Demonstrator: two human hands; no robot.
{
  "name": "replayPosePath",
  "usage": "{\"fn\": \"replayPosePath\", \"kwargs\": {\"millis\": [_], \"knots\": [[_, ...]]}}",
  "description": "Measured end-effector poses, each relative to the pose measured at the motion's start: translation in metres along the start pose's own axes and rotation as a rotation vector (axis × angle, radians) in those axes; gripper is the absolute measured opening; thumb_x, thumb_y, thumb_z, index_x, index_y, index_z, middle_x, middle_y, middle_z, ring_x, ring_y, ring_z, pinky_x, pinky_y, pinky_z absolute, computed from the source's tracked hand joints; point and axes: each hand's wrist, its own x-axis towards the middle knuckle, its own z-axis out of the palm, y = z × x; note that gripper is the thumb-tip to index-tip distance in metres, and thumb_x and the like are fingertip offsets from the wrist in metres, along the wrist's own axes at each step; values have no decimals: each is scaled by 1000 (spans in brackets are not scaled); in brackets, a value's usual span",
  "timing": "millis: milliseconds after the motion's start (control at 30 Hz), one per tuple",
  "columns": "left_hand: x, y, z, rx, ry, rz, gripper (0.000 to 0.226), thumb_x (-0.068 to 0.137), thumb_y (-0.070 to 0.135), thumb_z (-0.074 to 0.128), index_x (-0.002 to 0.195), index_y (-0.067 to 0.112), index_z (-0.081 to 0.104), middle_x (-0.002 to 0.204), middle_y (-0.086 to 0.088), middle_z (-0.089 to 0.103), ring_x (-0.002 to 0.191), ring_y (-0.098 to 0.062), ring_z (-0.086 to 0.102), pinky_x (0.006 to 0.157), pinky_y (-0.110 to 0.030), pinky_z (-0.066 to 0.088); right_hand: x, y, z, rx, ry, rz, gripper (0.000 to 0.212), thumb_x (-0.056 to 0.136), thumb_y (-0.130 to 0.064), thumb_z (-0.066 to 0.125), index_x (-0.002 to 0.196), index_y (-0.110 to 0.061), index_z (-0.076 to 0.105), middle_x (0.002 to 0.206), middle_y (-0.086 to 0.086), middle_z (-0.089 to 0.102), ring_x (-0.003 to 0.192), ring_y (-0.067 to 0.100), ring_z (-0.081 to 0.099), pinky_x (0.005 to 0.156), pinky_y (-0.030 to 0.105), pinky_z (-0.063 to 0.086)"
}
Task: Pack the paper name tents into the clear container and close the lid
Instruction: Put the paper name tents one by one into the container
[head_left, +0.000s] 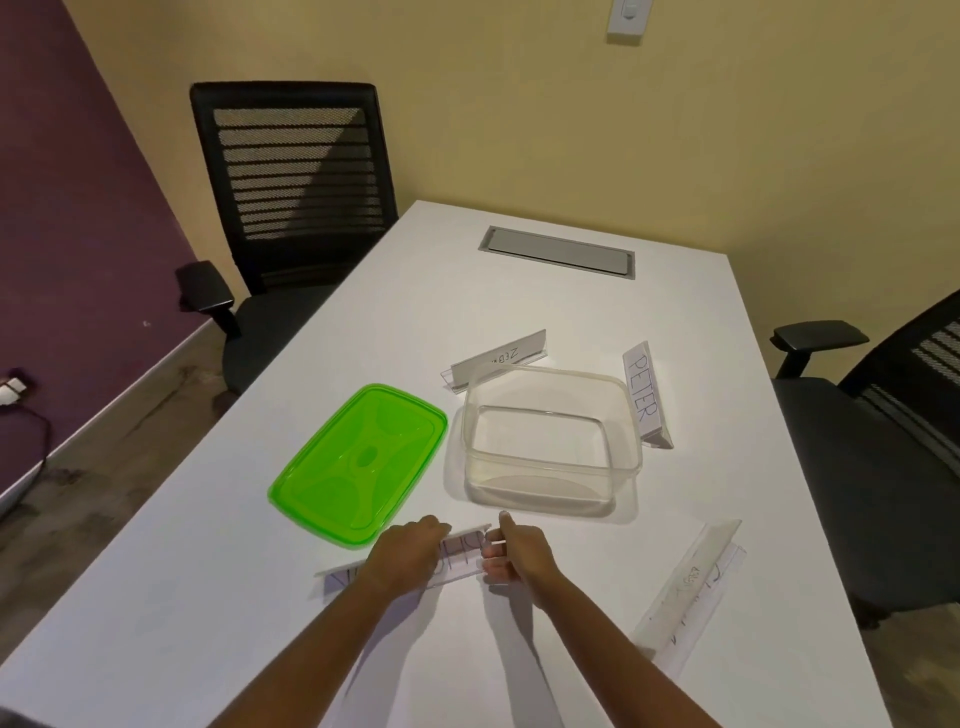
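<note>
The clear container (553, 439) stands open and empty on the white table, with its green lid (358, 465) lying flat to its left. A name tent (462, 553) lies near the front edge. My left hand (408, 551) presses on its middle and my right hand (519, 553) grips its right end. Another tent marked PETER (645, 392) stands right of the container. A tent with writing (501, 358) stands behind the container. A further tent (691, 587) lies at the front right.
A grey cable hatch (558, 252) is set into the white table (260, 597) at the back. One black office chair (291, 208) stands at the far left and another (893, 415) at the right edge.
</note>
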Motion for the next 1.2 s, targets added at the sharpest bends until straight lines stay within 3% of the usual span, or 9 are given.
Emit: {"fn": "replayPosePath", "kwargs": {"millis": [100,167,233,433,633,833,933,1067,1200], "knots": [[-2,-11,10,-18,185,111,39,78,10,58,115,19,65,100,-1,72,90,-15,72,68,-21,53,-2,-3,11,2,-23,14,41,98,-23,38,62,-6,48,40,4,45,27,11,39,33,14,32],[-3,-13,9,16,96,134,40,44,25,71,84,31,75,60,14,68,47,-1,66,36,-11,40,-6,-5,14,54,-32,27,37,96,-15,44,62,-1,52,45,8,52,28,13,47,32,16,40],[-1,-18,14,70,134,134,45,33,29,74,78,32,75,53,16,65,38,2,59,29,-12,34,-10,-8,16,108,-43,49,31,94,-7,47,65,3,55,52,13,57,29,14,53,34,17,46],[-16,-21,-9,72,358,298,38,63,23,43,101,24,49,75,9,74,53,-7,68,36,-11,43,-29,-26,20,244,-121,84,18,92,4,43,78,4,54,72,18,57,60,21,59,41,17,55],[-25,-41,-49,44,510,309,53,78,51,46,121,21,56,102,1,72,78,-17,71,61,-18,53,-49,-56,20,136,-176,-76,17,88,6,48,72,2,54,68,13,54,61,19,56,52,16,57],[-34,-45,-92,-375,273,119,95,59,73,37,143,28,34,138,5,54,121,-17,55,90,-28,47,-70,-102,5,-15,-186,-310,21,88,6,48,70,-2,57,66,11,54,58,18,53,49,12,54],[-30,-44,-106,-633,171,71,89,50,71,53,129,30,51,120,4,66,104,-13,64,77,-20,46,-77,-126,-5,-99,-176,-406,20,89,3,49,72,-2,56,65,10,53,58,19,52,52,13,53],[-22,-29,-120,-882,60,95,39,54,58,65,86,36,63,86,15,68,69,8,63,63,-9,46,-82,-152,-17,-162,-173,-485,17,91,-1,48,77,-3,58,66,8,51,56,15,53,52,11,54],[-13,-12,-122,-1028,30,85,20,65,44,65,81,32,65,70,18,68,55,13,61,58,-7,45,-84,-166,-22,-70,-151,-525,12,92,-3,49,92,-1,61,69,7,56,54,13,55,51,11,53]]}}
